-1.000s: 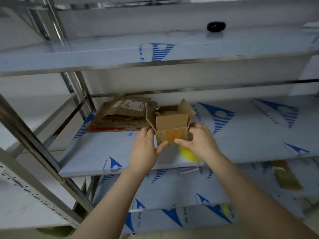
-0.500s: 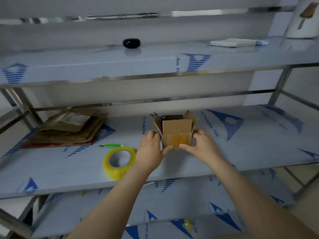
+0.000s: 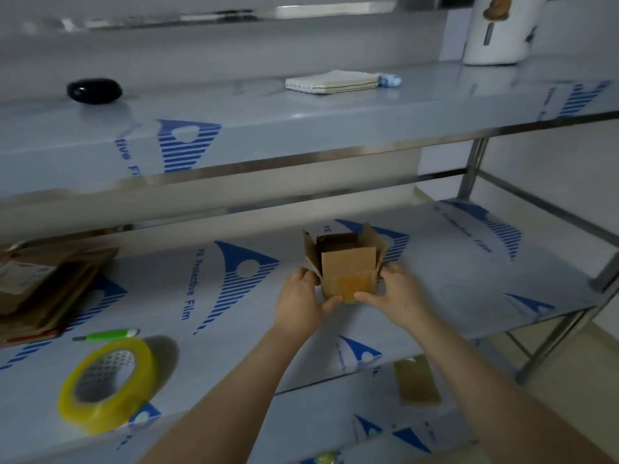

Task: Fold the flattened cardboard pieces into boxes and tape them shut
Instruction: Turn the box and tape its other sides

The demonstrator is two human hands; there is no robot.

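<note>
Both hands, left [image 3: 299, 298] and right [image 3: 398, 294], grip the box [image 3: 347, 266] by its sides on the shelf [image 3: 452, 279], top flaps open; folding them down, then fetching the tape [image 3: 106, 385], looks next.

The stack of flattened cardboard [image 3: 43, 289], lying at the left end of the middle shelf [image 3: 469, 279], is running out past the picture's left edge, and its label [image 3: 23, 274] is blurring beyond reading. The left hand [image 3: 298, 303] and right hand [image 3: 398, 296] are covering the lower side walls of the box [image 3: 348, 266], and the far fingers are going out of sight behind it. The inside of the box is sitting in shadow. At the right end of the upper shelf [image 3: 335, 128], a white container [image 3: 495, 31] is being cropped by the top edge. A small blue object [image 3: 388, 81] is hiding partly behind a notepad [image 3: 331, 82]. A yellow thing [image 3: 326, 458] at the bottom edge is showing too blurred to identify.
</note>
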